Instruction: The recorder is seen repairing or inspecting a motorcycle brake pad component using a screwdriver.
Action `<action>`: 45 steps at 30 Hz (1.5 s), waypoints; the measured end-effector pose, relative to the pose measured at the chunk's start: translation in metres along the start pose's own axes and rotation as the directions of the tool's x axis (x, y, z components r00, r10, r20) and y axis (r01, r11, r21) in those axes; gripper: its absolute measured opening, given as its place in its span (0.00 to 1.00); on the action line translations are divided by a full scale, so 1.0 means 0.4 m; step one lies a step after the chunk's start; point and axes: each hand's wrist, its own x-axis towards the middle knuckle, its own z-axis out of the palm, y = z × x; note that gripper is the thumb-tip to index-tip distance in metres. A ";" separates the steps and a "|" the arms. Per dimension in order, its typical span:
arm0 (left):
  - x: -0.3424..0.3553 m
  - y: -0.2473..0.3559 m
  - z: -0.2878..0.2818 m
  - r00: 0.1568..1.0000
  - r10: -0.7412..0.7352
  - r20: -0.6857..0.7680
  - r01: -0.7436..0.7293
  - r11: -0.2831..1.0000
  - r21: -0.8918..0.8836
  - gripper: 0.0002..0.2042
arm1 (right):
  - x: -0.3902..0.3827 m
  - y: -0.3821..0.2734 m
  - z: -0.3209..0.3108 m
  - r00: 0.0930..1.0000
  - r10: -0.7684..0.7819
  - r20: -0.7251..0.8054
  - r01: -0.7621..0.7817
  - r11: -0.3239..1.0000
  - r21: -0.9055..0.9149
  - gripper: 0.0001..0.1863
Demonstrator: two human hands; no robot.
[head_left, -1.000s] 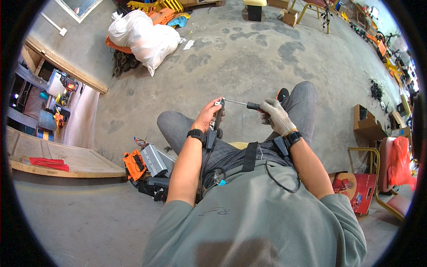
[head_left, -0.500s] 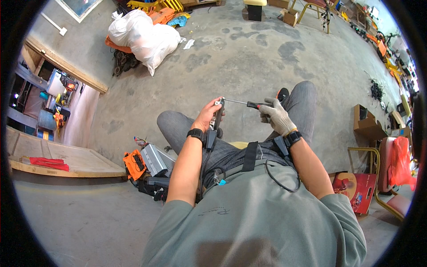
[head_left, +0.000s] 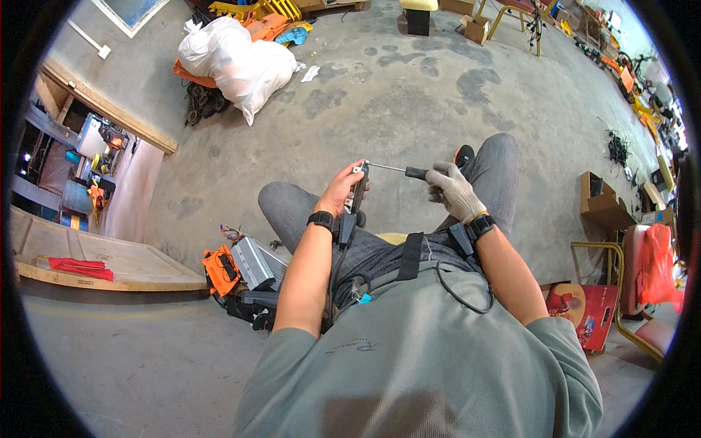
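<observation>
My bare left hand (head_left: 339,190) is closed around a narrow, dark, elongated part (head_left: 358,191) with a pale metal end, held above my left thigh. A screwdriver (head_left: 415,173) with a black handle lies nearly level, its thin shaft reaching left so that the tip meets the upper end of that part. Wrapped round the handle's right end are the fingers of my right hand (head_left: 456,191), which wears a pale knitted glove. What kind of device the dark part is I cannot make out, since my left fingers cover much of it.
Beside my left leg lie a silver metal box (head_left: 253,263) and an orange item (head_left: 220,270). A white sack (head_left: 237,66) rests on the concrete floor ahead. To the right stand an open cardboard box (head_left: 604,202), a chair (head_left: 634,277) and a red carton (head_left: 584,310).
My right fingers have shifted slightly on the screwdriver handle, and the red part of it no longer shows. The left hand and the dark part stay in place.
</observation>
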 end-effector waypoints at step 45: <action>0.007 -0.010 -0.008 1.000 0.009 0.027 -0.009 1.000 -0.017 0.23 | -0.003 0.007 0.009 1.000 -0.021 -0.023 0.022 0.999 0.050 0.31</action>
